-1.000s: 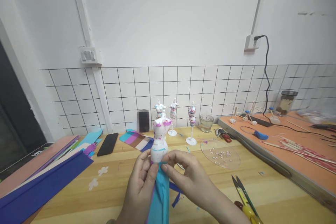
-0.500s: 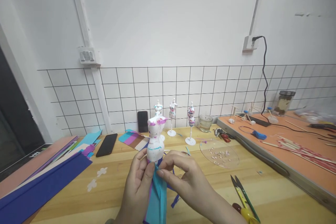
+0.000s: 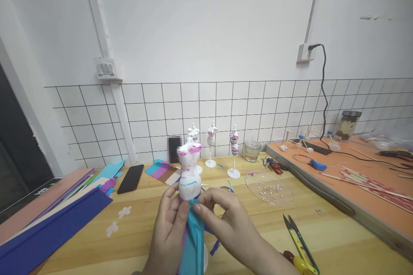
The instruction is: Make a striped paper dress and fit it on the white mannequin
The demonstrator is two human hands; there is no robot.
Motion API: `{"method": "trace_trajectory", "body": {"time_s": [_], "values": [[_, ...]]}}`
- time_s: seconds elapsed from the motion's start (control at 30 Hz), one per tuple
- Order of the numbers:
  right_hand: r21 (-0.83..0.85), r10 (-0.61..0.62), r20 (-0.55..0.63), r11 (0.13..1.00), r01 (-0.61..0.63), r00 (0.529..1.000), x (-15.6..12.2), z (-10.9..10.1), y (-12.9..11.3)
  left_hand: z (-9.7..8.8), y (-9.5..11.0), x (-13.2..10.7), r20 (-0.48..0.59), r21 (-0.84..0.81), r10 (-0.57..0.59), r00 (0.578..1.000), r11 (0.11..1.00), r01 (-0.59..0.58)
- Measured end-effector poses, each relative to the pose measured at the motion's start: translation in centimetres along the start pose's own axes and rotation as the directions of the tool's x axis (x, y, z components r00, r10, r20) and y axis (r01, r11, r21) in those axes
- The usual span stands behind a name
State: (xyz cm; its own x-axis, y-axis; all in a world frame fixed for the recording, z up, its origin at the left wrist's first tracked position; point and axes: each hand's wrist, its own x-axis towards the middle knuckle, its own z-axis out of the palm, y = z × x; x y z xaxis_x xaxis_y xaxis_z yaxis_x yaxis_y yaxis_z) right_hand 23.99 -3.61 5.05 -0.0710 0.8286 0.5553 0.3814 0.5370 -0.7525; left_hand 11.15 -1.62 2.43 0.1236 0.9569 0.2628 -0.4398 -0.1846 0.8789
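A small white dress-form mannequin [image 3: 189, 176] with pink and turquoise smears stands between my hands. Turquoise crepe paper [image 3: 193, 245] hangs from its hip, with purple paper showing at the left edge. My left hand [image 3: 171, 223] is closed round the hip, its thumb pressing on the paper's upper left side. With thumb and fingers pinched, my right hand [image 3: 222, 215] grips the upper right edge of the turquoise paper. Dark blue strips [image 3: 214, 247] lie on the table behind my right hand. Part of a white round base shows beside the paper's lower end.
Smaller mannequins [image 3: 234, 150] stand near the tiled wall. Right of them are a glass jar [image 3: 252, 151], a clear disc [image 3: 269, 187] with beads, and thread snips [image 3: 300, 240]. Coloured paper sheets [image 3: 54, 227] and a black phone [image 3: 130, 179] lie left. An orange board [image 3: 364, 184] carries sticks.
The mannequin has shifted slightly left and tilts a little differently. My right fingers have pressed the paper's top edge flatter over the hip, covering more of the blue there.
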Motion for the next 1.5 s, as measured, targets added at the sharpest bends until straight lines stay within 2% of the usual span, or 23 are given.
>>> {"method": "trace_trajectory", "body": {"time_s": [0.1, 0.47, 0.67, 0.8, 1.03, 1.2, 1.5], "values": [[0.012, 0.001, 0.018, 1.000, -0.001, 1.000, -0.1, 0.0, 0.1, 0.1, 0.1, -0.1, -0.035, -0.010, -0.011, 0.999, 1.000, 0.010], [0.049, 0.020, -0.008, 0.999, -0.020, 1.000, 0.0, 0.3, 0.0, -0.1, -0.1, 0.1, -0.003, 0.019, 0.014, 1.000, 1.000, -0.014], [0.079, 0.078, 0.001, 0.994, -0.078, 0.997, -0.2, 0.6, 0.3, 0.7, 0.2, -0.3, -0.062, -0.049, 0.007, 0.998, 0.999, -0.011], [0.088, 0.077, 0.009, 0.993, -0.077, 0.997, -0.1, 0.6, 0.1, 0.5, 0.1, -0.2, -0.035, -0.063, 0.007, 0.999, 0.998, -0.009], [0.136, 0.077, 0.073, 0.987, -0.087, 0.994, -0.1, 0.5, -0.3, -0.1, -0.3, -0.1, -0.012, 0.021, 0.039, 0.999, 0.999, -0.039], [0.193, 0.174, 0.082, 0.963, -0.187, 0.981, -0.2, 0.8, 0.2, -0.3, -0.8, -0.1, -0.022, 0.080, 0.083, 0.996, 0.994, -0.081], [0.164, 0.177, 0.033, 0.970, -0.180, 0.984, -0.2, 1.1, 0.5, -0.1, -0.4, -0.2, -0.010, 0.071, 0.049, 0.999, 0.996, -0.048]]}}
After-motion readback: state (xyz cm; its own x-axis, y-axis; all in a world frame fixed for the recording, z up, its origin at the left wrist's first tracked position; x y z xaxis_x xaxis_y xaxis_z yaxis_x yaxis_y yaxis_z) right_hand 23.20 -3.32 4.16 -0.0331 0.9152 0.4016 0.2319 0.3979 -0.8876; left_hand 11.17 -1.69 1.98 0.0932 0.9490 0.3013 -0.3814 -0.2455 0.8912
